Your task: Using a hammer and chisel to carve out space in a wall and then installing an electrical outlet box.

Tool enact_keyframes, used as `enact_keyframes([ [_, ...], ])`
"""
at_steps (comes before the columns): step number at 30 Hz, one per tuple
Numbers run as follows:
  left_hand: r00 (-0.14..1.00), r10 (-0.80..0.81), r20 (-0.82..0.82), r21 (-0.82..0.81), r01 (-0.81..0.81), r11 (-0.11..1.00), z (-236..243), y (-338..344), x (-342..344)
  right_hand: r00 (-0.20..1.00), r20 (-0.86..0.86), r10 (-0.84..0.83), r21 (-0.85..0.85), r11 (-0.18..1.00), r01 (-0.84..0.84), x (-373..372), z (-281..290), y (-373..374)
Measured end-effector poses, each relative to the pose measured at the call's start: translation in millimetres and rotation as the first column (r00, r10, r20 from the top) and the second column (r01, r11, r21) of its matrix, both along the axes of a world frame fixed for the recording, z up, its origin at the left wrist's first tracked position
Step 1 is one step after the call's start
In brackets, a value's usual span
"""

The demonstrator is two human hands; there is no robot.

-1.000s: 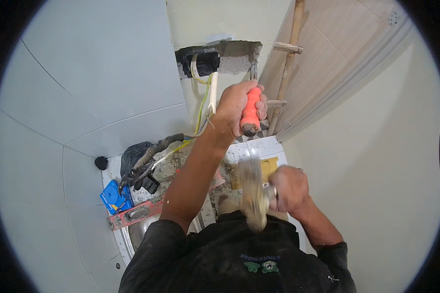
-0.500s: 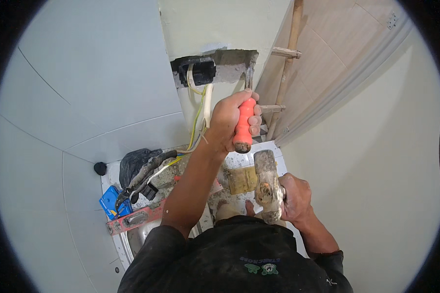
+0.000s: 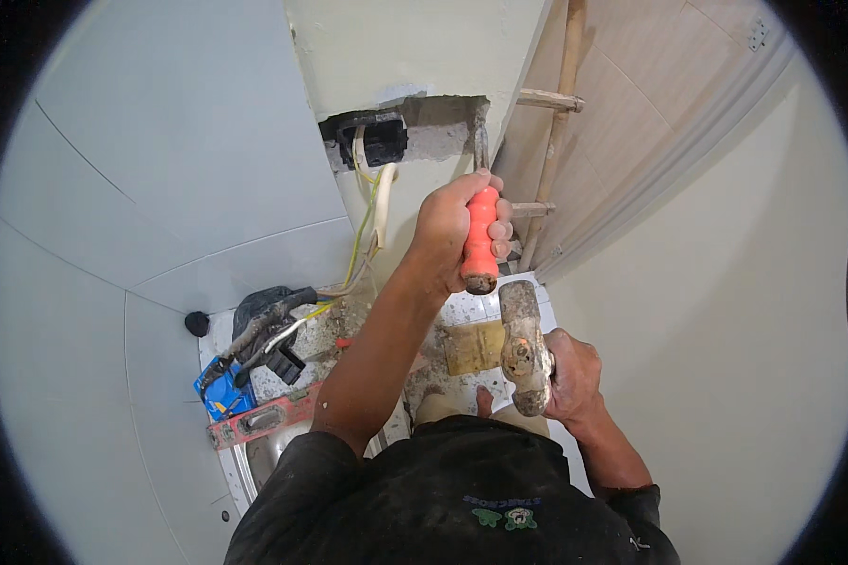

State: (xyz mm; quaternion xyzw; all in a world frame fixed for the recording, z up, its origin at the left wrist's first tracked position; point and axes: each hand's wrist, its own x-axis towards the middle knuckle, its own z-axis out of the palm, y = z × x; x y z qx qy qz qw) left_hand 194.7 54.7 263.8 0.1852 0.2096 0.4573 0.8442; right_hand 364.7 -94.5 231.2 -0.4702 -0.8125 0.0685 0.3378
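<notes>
My left hand (image 3: pixel 448 226) is wrapped round the orange-red handle of a chisel (image 3: pixel 481 234). Its metal shaft points up, and the tip rests at the right end of a rough rectangular recess (image 3: pixel 440 141) cut in the wall. A black electrical box (image 3: pixel 384 141) sits in the recess's left part, with white and yellow-green wires (image 3: pixel 383 202) hanging out. Lower right, my right hand (image 3: pixel 573 377) grips a hammer (image 3: pixel 521 347) close behind its worn, dusty head. The hammer head is below the chisel's butt end and apart from it. Most of the hammer's handle is hidden by the hand.
At lower left lie a red spirit level (image 3: pixel 264 419) across a steel sink (image 3: pixel 259 461), a blue box (image 3: pixel 224 391), a black plastic bag (image 3: pixel 259 306) and a loose black box (image 3: pixel 285 363). A wooden ladder (image 3: pixel 545 169) leans at the right. Debris covers the surface below.
The chisel and my left hand sit slightly further right in view, and the recess slightly further left. The hammer head has shifted a little up and right and turned slightly.
</notes>
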Motion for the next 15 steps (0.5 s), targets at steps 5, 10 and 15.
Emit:
enact_keyframes([
  [5, 1.000, 0.003, 0.010, 0.045, -0.003, 0.999, -1, -8, 13, 1.000, -0.023, 0.009, 0.014, 1.000, -0.009, 16, -6, 3],
  [10, 0.996, 0.084, -0.018, 0.045, -0.083, 0.996, -3, -9, 28, 0.996, -0.077, 0.034, 0.024, 0.999, -0.032, 29, -11, 6],
  [15, 0.988, 0.152, -0.036, 0.037, -0.151, 0.988, -1, -12, 38, 0.992, -0.110, 0.054, 0.028, 0.998, -0.051, 41, -15, 10],
])
